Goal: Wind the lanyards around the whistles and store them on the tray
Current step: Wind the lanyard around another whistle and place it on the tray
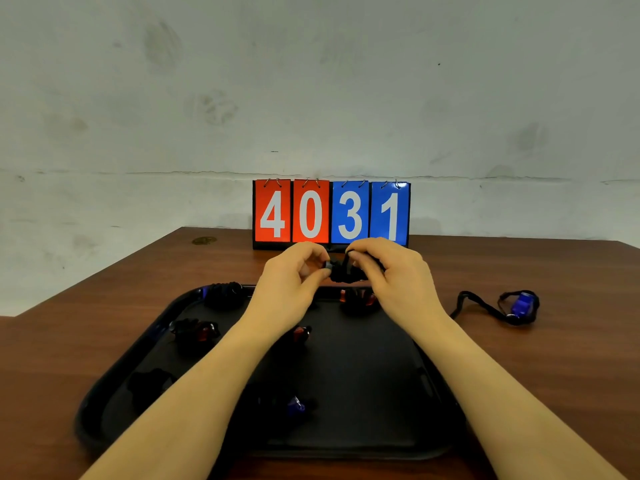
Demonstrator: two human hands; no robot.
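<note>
Hands: left hand [298, 271] and right hand [388, 268] both pinch a black whistle [341, 271] with wound lanyard, above tray's far edge
Tray: black tray [429, 386] on counter [519, 368], several wound whistles inside
Loose: blue whistle [521, 304], lanyard unwound, on counter right of tray
Behind: scoreboard [331, 213] reads 4031

Dark whistle [341, 270] pinched above black tray [429, 386]; wound whistles inside; blue whistle [523, 303], loose lanyard [479, 304], on table right.

Whistle [341, 270] (black) mostly behind fingers [363, 261]
</note>
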